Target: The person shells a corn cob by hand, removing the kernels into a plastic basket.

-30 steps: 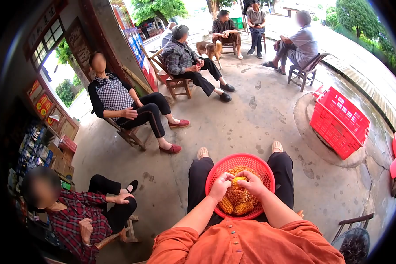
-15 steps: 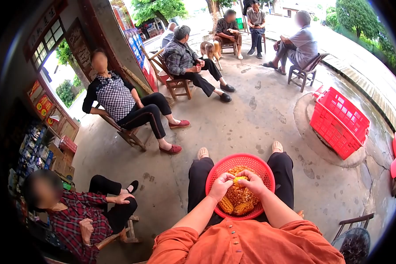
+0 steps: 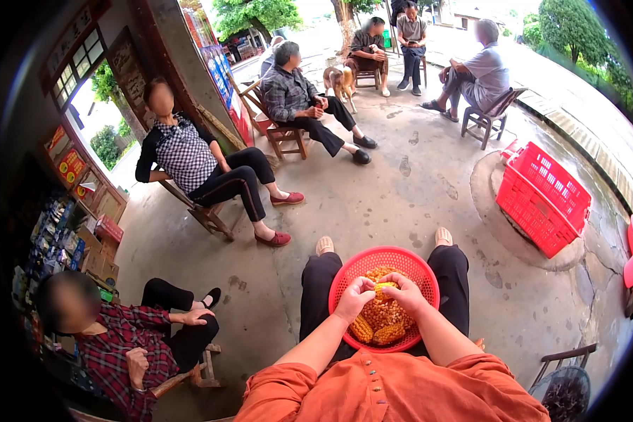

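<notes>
In the head view, your left hand (image 3: 354,299) and right hand (image 3: 406,295) both have fingers pinched on one corn cob (image 3: 385,287), held above loose kernels (image 3: 399,314) in the red basket (image 3: 429,273) between your knees (two more cobs (image 3: 389,333) lie at its near side). Pressing too hard could send kernels over the rim; knees drifting apart could let the basket tip
</notes>
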The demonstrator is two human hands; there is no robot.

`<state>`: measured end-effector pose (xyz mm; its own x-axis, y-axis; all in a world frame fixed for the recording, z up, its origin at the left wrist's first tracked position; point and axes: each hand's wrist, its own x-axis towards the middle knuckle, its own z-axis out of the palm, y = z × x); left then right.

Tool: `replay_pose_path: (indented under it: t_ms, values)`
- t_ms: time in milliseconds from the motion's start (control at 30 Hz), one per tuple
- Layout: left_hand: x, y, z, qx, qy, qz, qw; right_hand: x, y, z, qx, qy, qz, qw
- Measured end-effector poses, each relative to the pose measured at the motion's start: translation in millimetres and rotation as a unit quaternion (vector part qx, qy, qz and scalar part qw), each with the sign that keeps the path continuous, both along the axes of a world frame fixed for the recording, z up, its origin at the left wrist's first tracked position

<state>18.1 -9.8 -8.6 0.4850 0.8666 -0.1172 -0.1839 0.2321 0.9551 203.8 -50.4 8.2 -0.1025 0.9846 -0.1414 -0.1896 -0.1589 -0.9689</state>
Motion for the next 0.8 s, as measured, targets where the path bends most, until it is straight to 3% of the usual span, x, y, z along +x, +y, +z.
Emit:
replay_pose_path:
  t_ms: [500, 800]
  values:
    - [2.2, 1.0, -4.3, -0.01, -0.007, 0.006, 1.0, 0.3, -0.2, 1.5, -0.005, 0.016, -0.001, 1.0]
    - [1.3, 0.5, -5.3, -0.007, -0.007, 0.007, 1.0, -0.9, -1.3, 5.4, 0.013, -0.047, -0.004, 0.999]
